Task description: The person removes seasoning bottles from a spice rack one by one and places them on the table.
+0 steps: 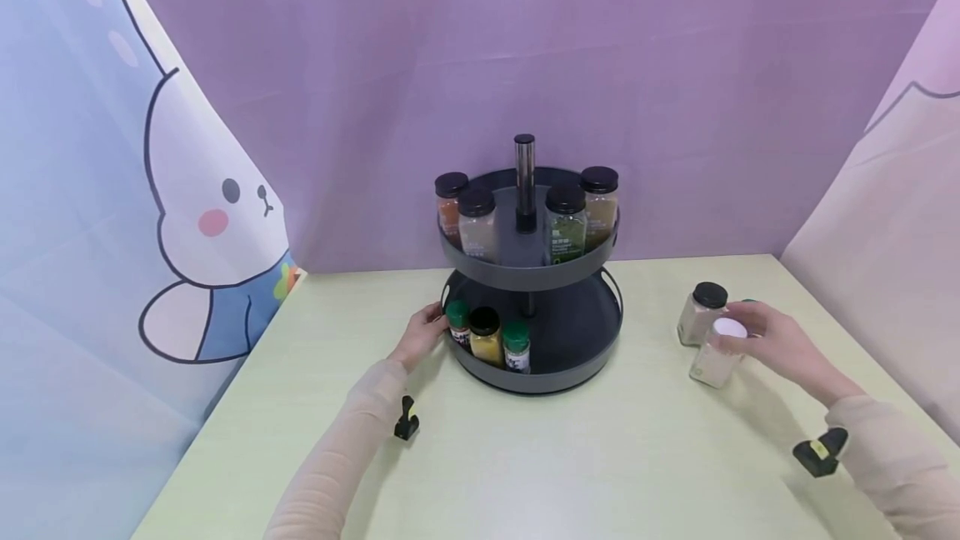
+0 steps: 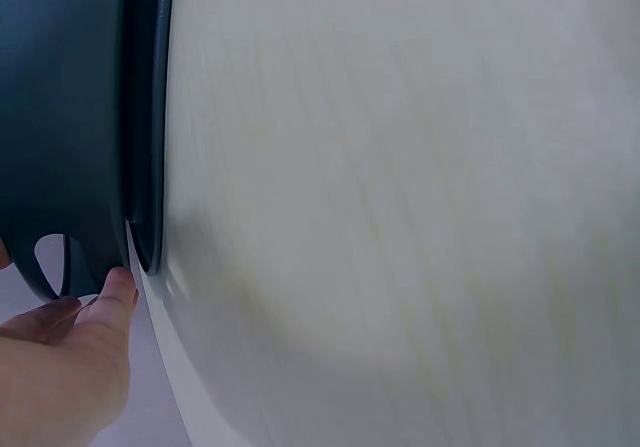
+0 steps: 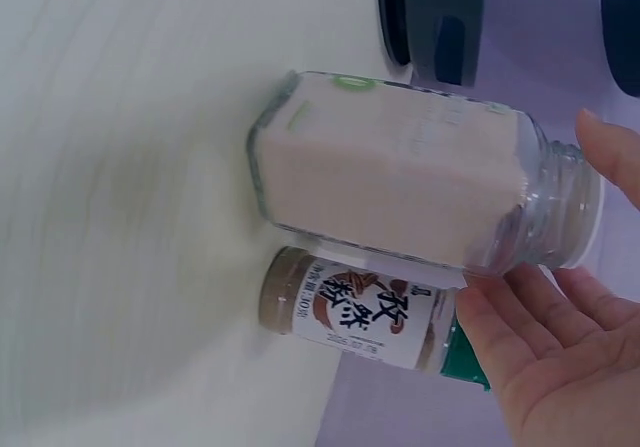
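R hand (image 1: 776,347) grips white-capped jar (image 1: 715,359) round its top at R side of table (image 1: 585,473), nr black-capped jar (image 1: 697,321) & right beside green-capped bottle (image 3: 355,312), w/ L hand (image 1: 420,338) touching lower tray (image 1: 542,384) at its L edge, can't tell if gripping.

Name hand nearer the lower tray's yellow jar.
Left. The left hand touches the lower tray left of the yellow jar; the right hand is well right of it, holding the white-capped jar.

Pale beige wrinkled sleeves (image 1: 341,450), black wrist-mounted devices (image 1: 813,464) with yellow marks (image 1: 817,448), bare left hand (image 1: 420,337), bare right hand (image 1: 780,348)
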The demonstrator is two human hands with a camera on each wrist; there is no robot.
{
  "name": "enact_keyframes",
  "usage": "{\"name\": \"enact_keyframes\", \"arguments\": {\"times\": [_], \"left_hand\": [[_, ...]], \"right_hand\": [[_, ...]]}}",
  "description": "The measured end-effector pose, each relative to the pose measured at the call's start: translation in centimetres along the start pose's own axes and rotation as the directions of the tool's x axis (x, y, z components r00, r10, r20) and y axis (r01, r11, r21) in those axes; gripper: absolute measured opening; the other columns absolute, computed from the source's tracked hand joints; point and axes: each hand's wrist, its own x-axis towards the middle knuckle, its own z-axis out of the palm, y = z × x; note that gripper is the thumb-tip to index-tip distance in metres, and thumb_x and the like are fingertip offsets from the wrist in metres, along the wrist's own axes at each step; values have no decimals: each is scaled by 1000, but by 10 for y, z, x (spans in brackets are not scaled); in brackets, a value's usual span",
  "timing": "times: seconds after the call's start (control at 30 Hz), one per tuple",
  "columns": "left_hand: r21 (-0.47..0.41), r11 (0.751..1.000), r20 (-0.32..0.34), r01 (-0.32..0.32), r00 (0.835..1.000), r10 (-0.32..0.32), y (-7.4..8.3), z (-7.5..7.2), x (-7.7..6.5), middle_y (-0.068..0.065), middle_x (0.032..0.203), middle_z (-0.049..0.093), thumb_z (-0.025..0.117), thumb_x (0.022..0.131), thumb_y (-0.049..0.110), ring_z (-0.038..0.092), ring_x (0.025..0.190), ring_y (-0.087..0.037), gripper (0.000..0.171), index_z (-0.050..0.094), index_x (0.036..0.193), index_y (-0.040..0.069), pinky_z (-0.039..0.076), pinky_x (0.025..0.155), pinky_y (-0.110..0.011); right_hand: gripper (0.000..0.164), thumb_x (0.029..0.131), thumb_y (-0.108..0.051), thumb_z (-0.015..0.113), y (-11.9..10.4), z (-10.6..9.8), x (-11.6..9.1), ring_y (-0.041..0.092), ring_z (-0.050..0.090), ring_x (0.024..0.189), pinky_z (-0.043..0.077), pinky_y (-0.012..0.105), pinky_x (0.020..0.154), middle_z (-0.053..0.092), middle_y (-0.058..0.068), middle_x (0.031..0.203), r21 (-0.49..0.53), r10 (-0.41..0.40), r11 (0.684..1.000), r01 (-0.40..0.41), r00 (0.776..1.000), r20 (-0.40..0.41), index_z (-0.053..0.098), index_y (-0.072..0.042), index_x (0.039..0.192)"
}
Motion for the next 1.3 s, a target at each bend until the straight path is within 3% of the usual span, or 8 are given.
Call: {"name": "enact_keyframes", "arguments": {"times": [0.13, 0.27, 0.37, 0.47, 0.63, 0.77, 1.23, 1.3], "left_hand": [[7, 1000, -2, 3, 1000, -3, 0, 0, 0, -23, 143, 34, 45, 96, 20, 33, 132, -34, 52, 31, 139, -6, 34, 107, -42], [-5, 1000, 1, 3, 1000, -3, 0, 0, 0, -22, 143, 35, 46, 96, 21, 33, 133, -33, 53, 30, 139, -5, 34, 107, -42], [3, 1000, -5, 4, 1000, -4, 0, -1, 0, -21, 143, 36, 46, 95, 22, 33, 133, -32, 53, 32, 139, -4, 33, 108, -41], [22, 1000, -10, 2, 1000, -2, 0, -1, 0, -22, 142, 36, 46, 95, 22, 33, 132, -33, 53, 32, 139, -4, 32, 108, -42], [21, 1000, -11, 5, 1000, -4, 0, -1, 0, -21, 142, 36, 47, 95, 23, 33, 133, -33, 53, 33, 139, -3, 32, 108, -42], [14, 1000, -9, -5, 1000, 5, -1, -1, 1, -22, 142, 37, 46, 95, 22, 33, 133, -33, 52, 33, 138, -4, 32, 108, -43], [-2, 1000, -13, -2, 1000, 2, -3, 0, 1, -23, 142, 36, 47, 95, 21, 35, 131, -34, 53, 32, 139, -5, 34, 107, -43], [-4, 1000, -16, -3, 1000, 3, -4, 1, 1, -23, 142, 36, 47, 95, 21, 35, 131, -34, 53, 32, 138, -5, 34, 106, -43]], "right_hand": [[67, 85, -31, 64, -2, -4, 0, -14, 44, 91, 45, 11, 70, 49, 32, 126, -2, 13, 1000, -13, 1000, 3, 36, 9, 132], [64, 86, -32, 63, -6, -7, 1, -5, 51, 95, 44, 10, 71, 50, 30, 125, -7, 4, 1000, -4, 1000, -5, 39, 7, 131], [62, 86, -31, 63, -10, -12, 1, 22, 58, 105, 44, 9, 70, 48, 31, 126, -21, -19, 1000, 19, 1000, -15, 40, 7, 130], [63, 86, -31, 63, -14, -18, 3, 29, 56, 107, 42, 7, 69, 47, 31, 127, -44, -27, 999, 26, 999, -31, 40, 7, 130], [60, 87, -33, 61, -23, -25, 4, -14, 46, 94, 39, 4, 69, 47, 27, 128, -39, -35, 999, 33, 998, -56, 42, 4, 130], [57, 87, -34, 61, -36, -27, 4, -27, 34, 89, 38, 2, 71, 48, 24, 129, -8, -44, 999, 44, 997, -66, 44, 1, 130], [45, 89, -27, 60, -67, -5, 6, -14, 48, 93, 41, 4, 76, 56, 23, 121, 2, -136, 991, 137, 989, -50, 51, 1, 123], [44, 89, -27, 59, -68, 1, 6, 0, 56, 99, 46, 12, 80, 57, 22, 121, -1, -132, 991, 132, 991, -35, 51, 0, 123]]}}
